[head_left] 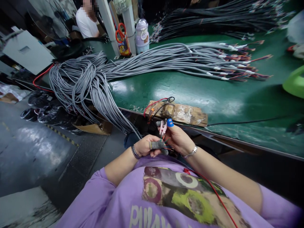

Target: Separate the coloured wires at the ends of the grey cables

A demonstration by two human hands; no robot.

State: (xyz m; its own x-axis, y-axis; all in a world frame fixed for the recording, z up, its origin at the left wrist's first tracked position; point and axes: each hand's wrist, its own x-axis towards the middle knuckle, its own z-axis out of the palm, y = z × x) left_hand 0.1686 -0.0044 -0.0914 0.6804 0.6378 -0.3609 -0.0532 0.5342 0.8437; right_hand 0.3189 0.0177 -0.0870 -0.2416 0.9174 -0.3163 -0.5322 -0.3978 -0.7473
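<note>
My left hand [148,145], with grey covers on its fingers, is closed around a bundle of thin coloured wires [168,147] whose ends fan out to the right. My right hand [180,140], with a blue cover on the thumb, pinches a small pink clip [163,128] just above those wires. Part of the clip's jaws and the far fingers are hidden. Both hands are close together in front of my chest, below the edge of the bench. A red lead [213,186] runs down across my shirt from beside the right wrist.
A worn wooden block [187,114] with attached leads lies at the edge of the green bench [237,98]. Behind it stretch grey cables [152,65], hanging over the left end. Black cables [204,22], a cup [142,36] and orange-handled scissors [120,33] are farther back. A person [86,22] is beyond.
</note>
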